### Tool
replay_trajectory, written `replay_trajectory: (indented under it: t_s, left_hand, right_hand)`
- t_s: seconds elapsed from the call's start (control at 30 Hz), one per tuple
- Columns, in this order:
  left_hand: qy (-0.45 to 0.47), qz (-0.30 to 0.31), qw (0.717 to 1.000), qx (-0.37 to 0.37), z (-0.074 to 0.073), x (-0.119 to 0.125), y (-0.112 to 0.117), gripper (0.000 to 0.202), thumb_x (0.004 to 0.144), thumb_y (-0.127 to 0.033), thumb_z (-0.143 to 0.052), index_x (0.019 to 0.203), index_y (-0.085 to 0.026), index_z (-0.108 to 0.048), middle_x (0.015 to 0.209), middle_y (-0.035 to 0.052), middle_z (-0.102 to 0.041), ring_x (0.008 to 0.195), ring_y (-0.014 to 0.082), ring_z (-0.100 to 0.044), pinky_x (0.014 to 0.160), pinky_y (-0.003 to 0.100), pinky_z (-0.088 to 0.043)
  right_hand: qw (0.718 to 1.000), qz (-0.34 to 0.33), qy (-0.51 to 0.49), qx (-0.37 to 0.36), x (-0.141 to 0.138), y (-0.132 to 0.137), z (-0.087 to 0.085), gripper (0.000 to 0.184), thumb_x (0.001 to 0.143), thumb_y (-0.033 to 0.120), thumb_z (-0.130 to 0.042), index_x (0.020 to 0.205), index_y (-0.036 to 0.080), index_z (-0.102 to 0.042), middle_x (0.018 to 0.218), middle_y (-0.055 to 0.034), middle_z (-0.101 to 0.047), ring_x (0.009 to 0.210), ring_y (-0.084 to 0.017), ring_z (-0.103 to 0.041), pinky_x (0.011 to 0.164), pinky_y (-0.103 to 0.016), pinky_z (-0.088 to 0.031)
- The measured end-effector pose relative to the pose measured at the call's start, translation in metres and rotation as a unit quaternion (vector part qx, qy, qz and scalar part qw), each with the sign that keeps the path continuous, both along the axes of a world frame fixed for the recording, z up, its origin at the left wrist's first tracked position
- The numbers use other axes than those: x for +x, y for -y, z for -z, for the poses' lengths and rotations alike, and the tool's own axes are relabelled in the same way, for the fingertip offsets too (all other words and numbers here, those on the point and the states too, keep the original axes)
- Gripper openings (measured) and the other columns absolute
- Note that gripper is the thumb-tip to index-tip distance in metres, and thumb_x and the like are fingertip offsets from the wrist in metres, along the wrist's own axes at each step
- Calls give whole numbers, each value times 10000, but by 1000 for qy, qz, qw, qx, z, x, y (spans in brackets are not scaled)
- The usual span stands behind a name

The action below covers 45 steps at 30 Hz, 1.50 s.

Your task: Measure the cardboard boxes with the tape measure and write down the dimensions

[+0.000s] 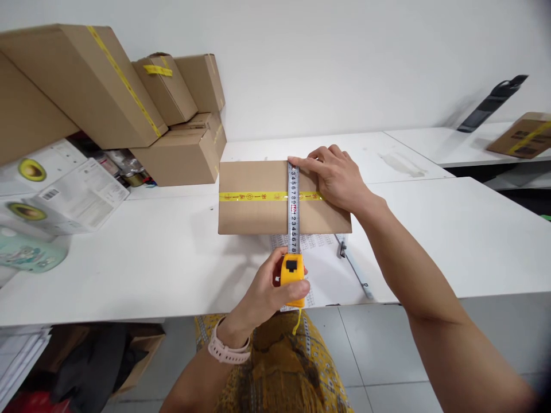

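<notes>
A cardboard box (253,218) with yellow printed tape across its top stands on the white table. The blade of a yellow tape measure (293,295) is drawn out over the box from its near edge to its far edge. Wrapped round the tape measure's case is my left hand (267,289), just in front of the box. My right hand (340,178) rests on the box's right part, its index finger pressing the blade's end at the far edge. Printed paper (322,269) and a pen (355,269) lie partly beneath and in front of the box.
Cardboard boxes (172,155) are stacked at the back left. White cartons with avocado pictures (81,192) and a mint-green bottle (32,249) stand at the left. A dark bottle (491,103) and a small taped box (520,135) are at the far right. The table's front edge is close.
</notes>
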<state>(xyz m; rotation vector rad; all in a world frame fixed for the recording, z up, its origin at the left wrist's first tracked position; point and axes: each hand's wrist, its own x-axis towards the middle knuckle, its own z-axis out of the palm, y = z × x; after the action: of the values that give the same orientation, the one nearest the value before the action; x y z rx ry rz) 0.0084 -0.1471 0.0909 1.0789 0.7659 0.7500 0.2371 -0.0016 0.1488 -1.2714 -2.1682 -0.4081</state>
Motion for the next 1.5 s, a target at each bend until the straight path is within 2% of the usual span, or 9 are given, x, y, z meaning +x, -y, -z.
replay_trajectory:
  t_s: [0.37,0.5,0.6,0.7,0.8,0.97,1.1,1.33,1.5]
  left_hand:
    - [-4,-2,1000,7,4,0,-1,533,768,-398,-841,1193,-216,-574,1071,44,-629,857,148,-585,748,270,-496]
    - [-33,-9,998,44,1,-14,12,571,723,-386,-867,1203,-230,-601,1108,59,-661,858,165,-601,739,266,-516]
    - [-39,-91,991,95,-12,-39,26,667,643,-415,-899,1228,-244,-629,1212,86,-674,849,196,-638,701,278,-552]
    - [-38,-260,952,158,-23,-73,26,654,641,-446,-873,1223,-256,-645,1390,97,-620,842,217,-682,674,307,-602]
    - [-60,-342,922,172,-18,-104,13,642,628,-468,-862,1190,-245,-648,1438,103,-604,889,251,-697,680,346,-632]
    - [-73,-287,954,56,14,-119,-1,728,603,-529,-873,1199,-209,-607,1089,88,-712,756,252,-708,624,359,-607]
    - [-66,-266,958,84,24,-105,-10,715,618,-495,-875,1204,-203,-587,950,42,-685,762,232,-697,642,316,-575]
    - [-86,-287,937,178,12,-88,-65,594,641,-438,-835,1132,-231,-572,931,0,-633,768,181,-636,695,289,-532]
    - [-116,-241,949,164,25,-78,-81,588,665,-468,-827,1130,-213,-572,963,17,-649,806,183,-628,725,285,-524]
  right_hand:
    - [1000,6,4,-8,-2,6,-2,480,1048,301,-329,1445,417,-572,1141,-98,-627,988,-297,-488,859,-460,-402]
    - [999,29,-30,-7,-2,6,1,533,1052,326,-266,1556,364,-433,1070,-101,-636,984,-308,-505,882,-483,-422]
    - [994,50,-95,-2,1,8,7,536,1057,383,-232,1565,338,-401,1083,-105,-648,1031,-325,-523,925,-530,-432]
    - [984,52,-168,-1,4,18,16,504,1053,478,-287,1496,322,-472,1190,-116,-638,1122,-331,-537,974,-555,-441]
    - [965,56,-254,3,5,39,30,585,1012,588,-412,1532,321,-393,1370,-137,-567,1217,-339,-537,977,-550,-473]
    - [922,62,-373,-86,6,80,55,608,970,636,-503,1487,332,-402,1291,-125,-615,1046,-296,-643,799,-448,-562]
    - [899,41,-426,-94,6,91,64,507,947,622,-556,1361,348,-452,1194,-77,-626,923,-246,-645,698,-379,-564]
    - [882,6,-469,-52,8,41,82,525,919,615,-566,1316,328,-380,1264,-90,-559,1050,-253,-617,780,-390,-557]
    - [871,14,-487,-62,21,17,111,535,887,633,-590,1280,316,-413,1260,-88,-570,1047,-251,-607,809,-402,-547]
